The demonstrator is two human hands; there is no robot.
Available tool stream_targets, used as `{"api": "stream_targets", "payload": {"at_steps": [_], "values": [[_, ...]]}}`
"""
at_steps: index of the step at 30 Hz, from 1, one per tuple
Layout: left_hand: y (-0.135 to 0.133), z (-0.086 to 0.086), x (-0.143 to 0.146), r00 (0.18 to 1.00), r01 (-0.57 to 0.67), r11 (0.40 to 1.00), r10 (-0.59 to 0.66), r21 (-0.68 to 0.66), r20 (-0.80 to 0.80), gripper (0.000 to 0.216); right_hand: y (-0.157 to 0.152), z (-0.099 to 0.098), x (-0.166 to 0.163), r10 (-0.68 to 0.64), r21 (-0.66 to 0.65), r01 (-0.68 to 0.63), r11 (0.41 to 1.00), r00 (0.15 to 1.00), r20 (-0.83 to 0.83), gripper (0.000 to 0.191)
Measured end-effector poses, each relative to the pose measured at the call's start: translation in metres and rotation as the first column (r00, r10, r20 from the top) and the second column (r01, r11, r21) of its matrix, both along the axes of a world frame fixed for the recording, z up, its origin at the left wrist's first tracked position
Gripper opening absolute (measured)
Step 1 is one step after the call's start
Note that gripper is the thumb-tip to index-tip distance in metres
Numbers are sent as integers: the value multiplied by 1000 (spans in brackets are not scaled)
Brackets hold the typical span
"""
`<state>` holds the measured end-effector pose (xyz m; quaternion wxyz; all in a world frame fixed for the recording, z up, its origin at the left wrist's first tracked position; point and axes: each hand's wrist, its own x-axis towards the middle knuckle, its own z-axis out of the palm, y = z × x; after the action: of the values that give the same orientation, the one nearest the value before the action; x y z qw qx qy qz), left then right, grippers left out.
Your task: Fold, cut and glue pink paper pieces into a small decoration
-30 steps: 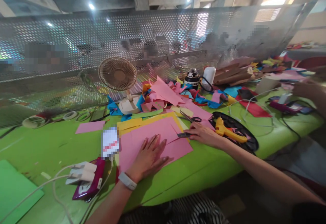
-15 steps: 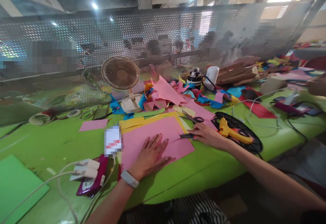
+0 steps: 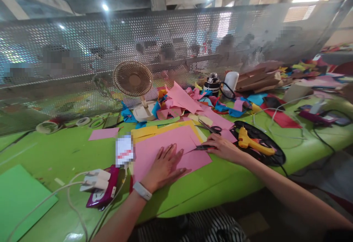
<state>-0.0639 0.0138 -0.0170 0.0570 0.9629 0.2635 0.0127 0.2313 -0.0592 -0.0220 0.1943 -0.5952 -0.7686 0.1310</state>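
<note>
A pink sheet point(image 3: 165, 144) is lain flat on the green tabletop point(image 3: 55, 154), over yellow sheets point(image 3: 154, 130). It is pressed down by the left hand point(image 3: 164, 165), whose grip is released, fingers spread flat. A cutter point(image 3: 202, 147) is grasped in the right hand point(image 3: 224, 148) and held against the sheet's right part. A glue gun point(image 3: 253, 144) is seen just beside that hand, scissors point(image 3: 211, 127) just behind.

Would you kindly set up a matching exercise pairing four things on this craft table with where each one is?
Things:
1. left hand
2. right hand
3. glue gun
4. desk fan

Places:
A. on the black tray
B. gripping the cutter
C. flat on the pink paper
D. before the perforated screen

Pairs: 1-C, 2-B, 3-A, 4-D
</note>
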Motion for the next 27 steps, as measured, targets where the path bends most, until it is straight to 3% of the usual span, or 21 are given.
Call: {"api": "stream_targets", "payload": {"at_steps": [18,27], "values": [[-2,1,1,1000,-5,1000,5,-5,-5,67,-4,-3,-12,7,-22,-6,1000,1000,23,33],[-3,0,1,1000,4,1000,-4,6,4,69,-1,-8,-23,0,36,1,999,1000,-7,29]]}}
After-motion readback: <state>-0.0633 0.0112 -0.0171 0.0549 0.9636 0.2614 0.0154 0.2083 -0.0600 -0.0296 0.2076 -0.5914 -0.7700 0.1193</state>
